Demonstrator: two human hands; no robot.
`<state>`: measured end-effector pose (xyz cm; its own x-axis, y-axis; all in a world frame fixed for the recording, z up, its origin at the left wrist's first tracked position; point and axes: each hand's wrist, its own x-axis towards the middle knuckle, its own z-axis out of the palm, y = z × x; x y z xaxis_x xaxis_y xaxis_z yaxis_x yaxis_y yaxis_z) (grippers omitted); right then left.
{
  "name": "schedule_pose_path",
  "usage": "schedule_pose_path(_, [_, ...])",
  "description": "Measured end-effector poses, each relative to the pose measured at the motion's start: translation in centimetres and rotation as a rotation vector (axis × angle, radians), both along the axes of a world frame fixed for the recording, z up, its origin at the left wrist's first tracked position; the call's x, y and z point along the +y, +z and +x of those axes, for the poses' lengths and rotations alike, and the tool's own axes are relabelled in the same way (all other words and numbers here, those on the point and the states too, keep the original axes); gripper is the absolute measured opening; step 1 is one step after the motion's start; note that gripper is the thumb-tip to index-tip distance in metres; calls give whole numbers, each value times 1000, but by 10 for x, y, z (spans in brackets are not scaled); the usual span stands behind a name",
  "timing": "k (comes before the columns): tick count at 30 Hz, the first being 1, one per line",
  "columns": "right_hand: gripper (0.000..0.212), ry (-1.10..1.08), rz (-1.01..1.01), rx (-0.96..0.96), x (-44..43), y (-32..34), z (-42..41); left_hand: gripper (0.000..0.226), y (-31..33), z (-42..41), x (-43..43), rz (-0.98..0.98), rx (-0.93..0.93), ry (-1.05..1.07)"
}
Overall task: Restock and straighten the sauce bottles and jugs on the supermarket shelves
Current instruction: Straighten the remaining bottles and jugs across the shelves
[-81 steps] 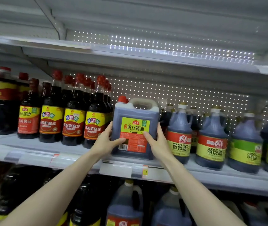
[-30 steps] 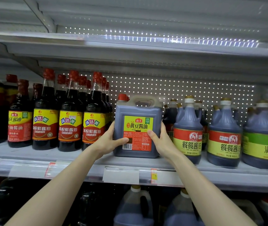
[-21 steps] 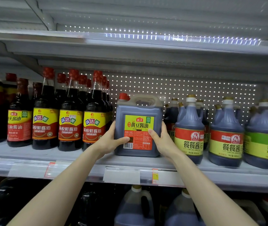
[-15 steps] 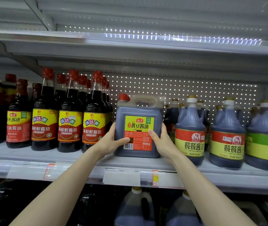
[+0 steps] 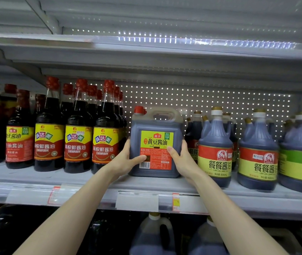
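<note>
A square dark soy sauce jug (image 5: 155,126) with a red cap, a top handle and a yellow-and-red label stands upright on the middle shelf (image 5: 84,183). My left hand (image 5: 126,159) grips its left side, thumb across the lower front. My right hand (image 5: 180,159) grips its right side, thumb on the label. To the left stand tall red-capped bottles (image 5: 78,137) in rows. To the right stand round blue-grey jugs (image 5: 215,150) with gold caps.
The shelf above (image 5: 146,52) hangs low over the bottle tops. Price tags (image 5: 137,201) line the shelf's front rail. More jugs (image 5: 152,234) stand on the lower shelf. A perforated back panel (image 5: 210,100) closes the rear.
The jug has stayed in place between both hands, with only a slight shift on the shelf. Since 2.7 s ago the view has risen and drawn closer.
</note>
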<state>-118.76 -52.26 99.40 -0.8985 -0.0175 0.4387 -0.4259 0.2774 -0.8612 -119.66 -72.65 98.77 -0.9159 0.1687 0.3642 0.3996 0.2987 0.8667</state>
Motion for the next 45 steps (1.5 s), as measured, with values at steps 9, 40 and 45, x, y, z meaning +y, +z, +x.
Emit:
schedule_pose_path(9, [76,-4,-13,-65,0,-2,-2,82,-1,1,-1,10,8,-20])
schedule_pose_path(40, [66,24,-25,-65,5,-4,-9,71,-3,2,-2,19,51,-36])
schedule_pose_path(45, [65,22,-31,-59,5,-4,-8,72,-3,2,-3,18,42,-46])
